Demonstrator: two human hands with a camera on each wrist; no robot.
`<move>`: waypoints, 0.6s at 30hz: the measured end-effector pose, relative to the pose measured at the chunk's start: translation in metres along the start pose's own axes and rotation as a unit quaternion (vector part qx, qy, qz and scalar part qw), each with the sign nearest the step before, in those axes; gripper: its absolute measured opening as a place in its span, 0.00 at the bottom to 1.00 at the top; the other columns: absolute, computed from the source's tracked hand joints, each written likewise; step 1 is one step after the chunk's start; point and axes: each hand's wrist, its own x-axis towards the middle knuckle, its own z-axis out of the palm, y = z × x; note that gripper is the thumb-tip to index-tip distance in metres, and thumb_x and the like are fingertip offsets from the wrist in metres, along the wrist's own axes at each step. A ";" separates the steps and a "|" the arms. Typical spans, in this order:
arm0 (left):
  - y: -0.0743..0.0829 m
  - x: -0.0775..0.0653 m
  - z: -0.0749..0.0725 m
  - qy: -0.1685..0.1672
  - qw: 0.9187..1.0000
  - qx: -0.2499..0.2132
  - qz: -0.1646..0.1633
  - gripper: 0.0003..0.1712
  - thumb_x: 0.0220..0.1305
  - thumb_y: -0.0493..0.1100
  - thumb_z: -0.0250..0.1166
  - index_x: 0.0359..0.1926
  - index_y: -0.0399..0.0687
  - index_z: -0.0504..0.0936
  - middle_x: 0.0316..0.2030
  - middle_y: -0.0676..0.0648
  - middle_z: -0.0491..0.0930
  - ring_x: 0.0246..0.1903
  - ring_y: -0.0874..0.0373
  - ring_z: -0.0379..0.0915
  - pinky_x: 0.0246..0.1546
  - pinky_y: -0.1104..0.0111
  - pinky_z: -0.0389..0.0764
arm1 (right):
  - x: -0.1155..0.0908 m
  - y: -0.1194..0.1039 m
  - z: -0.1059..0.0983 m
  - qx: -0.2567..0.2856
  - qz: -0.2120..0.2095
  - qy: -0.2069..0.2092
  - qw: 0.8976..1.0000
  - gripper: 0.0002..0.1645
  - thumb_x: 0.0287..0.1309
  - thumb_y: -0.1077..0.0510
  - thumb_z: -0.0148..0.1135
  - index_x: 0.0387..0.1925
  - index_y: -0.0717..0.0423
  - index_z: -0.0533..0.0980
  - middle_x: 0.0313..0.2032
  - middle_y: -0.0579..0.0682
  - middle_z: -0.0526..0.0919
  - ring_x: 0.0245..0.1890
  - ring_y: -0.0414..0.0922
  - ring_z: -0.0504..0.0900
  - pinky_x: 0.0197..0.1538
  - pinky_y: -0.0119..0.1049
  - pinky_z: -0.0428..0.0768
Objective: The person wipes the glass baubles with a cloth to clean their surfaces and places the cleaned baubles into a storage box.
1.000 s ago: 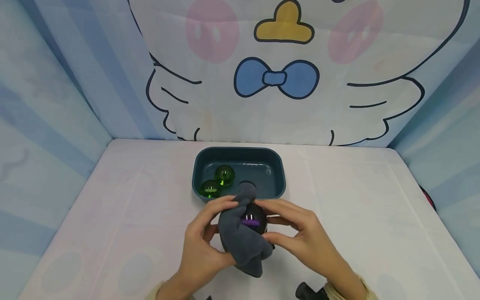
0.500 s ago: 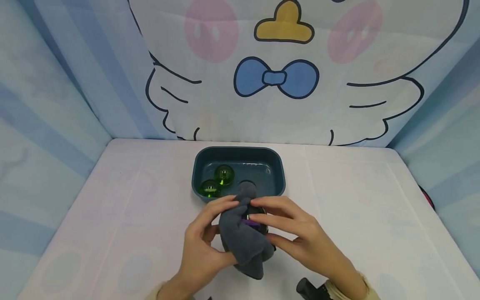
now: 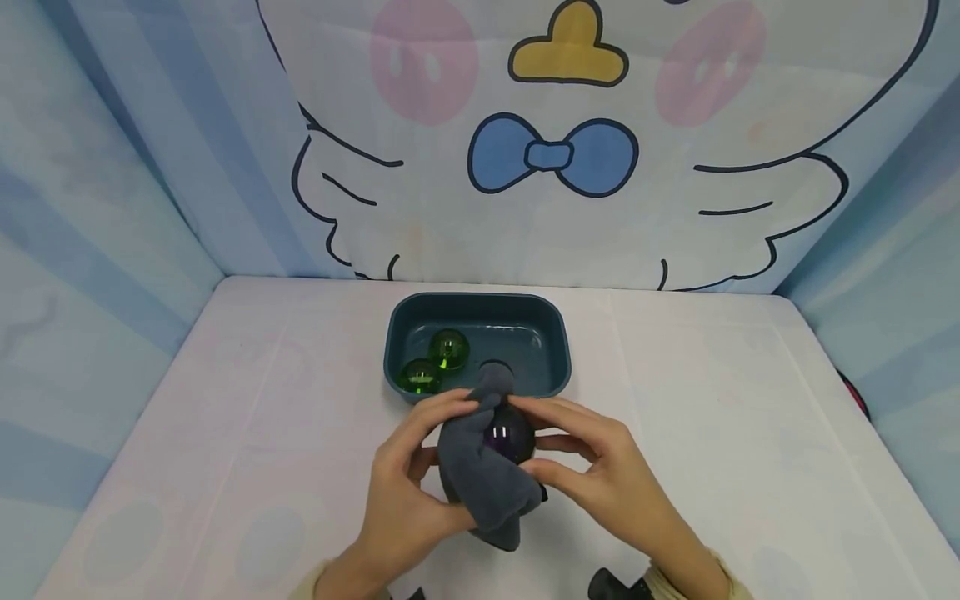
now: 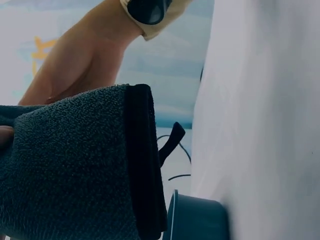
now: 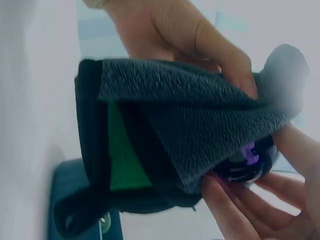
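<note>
A grey towelling cloth (image 3: pixel 480 475) is wrapped partly round a glossy dark purple ball (image 3: pixel 512 435) just in front of the dish. My left hand (image 3: pixel 416 492) grips the cloth from the left, fingers behind it and thumb near its lower part. From the right, my right hand (image 3: pixel 596 454) holds the ball between its thumb and fingers, where it shows out of the cloth. The right wrist view shows the ball's purple patch (image 5: pixel 250 154) under a cloth fold. Dark binding (image 4: pixel 142 160) edges the cloth, and a small loop (image 4: pixel 172 142) sticks out from it.
A dark teal rectangular dish (image 3: pixel 536 390) stands behind the hands, partly overlapped by the cloth's tip. Two clear green balls (image 3: pixel 449 349) lie in its left part. Around it spreads a white tabletop (image 3: pixel 712 417), backed by a printed cloth wall (image 3: pixel 555 233).
My right fingers moved over the front of the ball and then back to its side. The ball has turned, and its bright purple patch no longer shows in the head view. My left hand stays put.
</note>
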 end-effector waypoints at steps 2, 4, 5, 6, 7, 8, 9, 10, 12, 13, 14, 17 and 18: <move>0.000 0.001 0.000 0.002 1.000 0.001 -0.006 0.45 0.37 0.29 0.82 0.60 0.48 0.76 0.62 0.47 0.74 0.61 0.52 0.73 0.41 0.64 0.86 | 0.001 0.001 -0.002 -0.010 -0.021 -0.007 1.000 0.32 0.55 0.66 0.71 0.63 0.55 0.75 0.59 0.52 0.79 0.57 0.41 0.80 0.50 0.36 0.85; 0.000 0.001 -0.001 0.006 1.000 0.001 -0.006 0.45 0.37 0.29 0.82 0.60 0.48 0.76 0.61 0.47 0.75 0.60 0.51 0.74 0.40 0.65 0.87 | 0.002 0.001 -0.005 -0.028 -0.056 -0.011 0.998 0.35 0.52 0.67 0.73 0.63 0.55 0.75 0.61 0.52 0.77 0.60 0.42 0.78 0.54 0.36 0.83; 0.000 0.001 -0.001 0.007 1.000 0.001 -0.006 0.45 0.37 0.29 0.82 0.60 0.48 0.76 0.61 0.47 0.75 0.60 0.51 0.74 0.39 0.65 0.87 | 0.002 0.002 -0.007 -0.038 -0.075 -0.014 0.996 0.35 0.51 0.68 0.73 0.63 0.55 0.75 0.62 0.52 0.76 0.61 0.43 0.77 0.56 0.35 0.82; 0.000 0.001 -0.001 0.008 1.000 0.001 -0.007 0.45 0.37 0.29 0.82 0.60 0.48 0.76 0.61 0.47 0.75 0.60 0.51 0.74 0.39 0.65 0.87 | 0.002 0.003 -0.008 -0.048 -0.097 -0.018 0.994 0.36 0.51 0.68 0.74 0.63 0.55 0.75 0.63 0.52 0.75 0.62 0.44 0.75 0.58 0.34 0.80; 0.000 0.001 -0.001 0.008 1.000 0.000 -0.007 0.45 0.37 0.29 0.82 0.60 0.48 0.76 0.61 0.47 0.74 0.60 0.51 0.74 0.39 0.65 0.87 | 0.002 0.003 -0.009 -0.055 -0.115 -0.023 0.992 0.35 0.51 0.67 0.74 0.63 0.54 0.75 0.64 0.52 0.75 0.64 0.45 0.74 0.60 0.33 0.79; 0.000 0.001 -0.001 0.008 1.000 -0.001 -0.008 0.45 0.37 0.28 0.82 0.60 0.48 0.76 0.61 0.46 0.74 0.60 0.52 0.74 0.39 0.65 0.86 | 0.002 0.004 -0.009 -0.064 -0.133 -0.028 0.989 0.34 0.53 0.66 0.73 0.62 0.54 0.76 0.64 0.52 0.74 0.64 0.45 0.73 0.61 0.32 0.77; 0.000 0.001 -0.002 0.008 1.000 -0.003 -0.008 0.45 0.37 0.28 0.82 0.60 0.47 0.76 0.61 0.46 0.74 0.60 0.51 0.74 0.39 0.65 0.86 | 0.002 0.005 -0.009 -0.070 -0.150 -0.032 0.986 0.32 0.55 0.65 0.72 0.62 0.54 0.76 0.64 0.53 0.74 0.65 0.46 0.73 0.63 0.32 0.76; 0.000 0.001 -0.002 0.007 1.000 -0.005 -0.010 0.45 0.37 0.28 0.82 0.60 0.47 0.76 0.61 0.46 0.74 0.60 0.51 0.74 0.40 0.65 0.86 | 0.003 0.006 -0.008 -0.073 -0.164 -0.036 0.983 0.30 0.57 0.63 0.71 0.62 0.55 0.76 0.64 0.53 0.74 0.65 0.47 0.72 0.64 0.31 0.75; 0.000 0.000 -0.001 0.006 1.000 -0.009 -0.018 0.45 0.37 0.28 0.81 0.61 0.48 0.76 0.62 0.47 0.74 0.61 0.52 0.73 0.41 0.65 0.86 | 0.004 0.007 -0.006 -0.075 -0.184 -0.039 0.979 0.28 0.59 0.63 0.69 0.62 0.55 0.76 0.64 0.54 0.74 0.65 0.47 0.72 0.64 0.32 0.75; 0.000 0.000 -0.001 0.003 1.000 -0.012 -0.022 0.45 0.38 0.28 0.81 0.61 0.48 0.76 0.62 0.47 0.74 0.61 0.52 0.73 0.42 0.65 0.86 | 0.005 0.007 -0.005 -0.076 -0.185 -0.036 0.979 0.29 0.58 0.63 0.70 0.62 0.55 0.76 0.63 0.54 0.75 0.65 0.47 0.72 0.64 0.32 0.75; 0.000 0.000 -0.001 0.000 1.000 -0.015 -0.025 0.45 0.38 0.28 0.81 0.61 0.49 0.76 0.62 0.47 0.73 0.61 0.52 0.73 0.43 0.65 0.86 | 0.005 0.008 -0.005 -0.079 -0.183 -0.030 0.979 0.30 0.56 0.65 0.71 0.61 0.55 0.76 0.62 0.54 0.75 0.64 0.47 0.73 0.64 0.32 0.75; 0.000 0.000 0.000 -0.010 0.999 -0.017 -0.033 0.45 0.40 0.28 0.80 0.62 0.50 0.75 0.64 0.48 0.72 0.62 0.52 0.72 0.44 0.65 0.86 | 0.003 0.008 -0.004 -0.069 -0.147 -0.014 0.987 0.35 0.48 0.70 0.73 0.61 0.56 0.77 0.61 0.54 0.77 0.62 0.46 0.75 0.60 0.33 0.78; 0.000 0.001 0.000 -0.013 0.999 -0.017 -0.034 0.46 0.40 0.28 0.80 0.63 0.51 0.75 0.64 0.49 0.72 0.62 0.52 0.71 0.43 0.65 0.86 | 0.002 0.008 -0.003 -0.061 -0.127 -0.009 0.990 0.36 0.47 0.71 0.74 0.61 0.56 0.76 0.60 0.54 0.78 0.61 0.45 0.77 0.58 0.33 0.80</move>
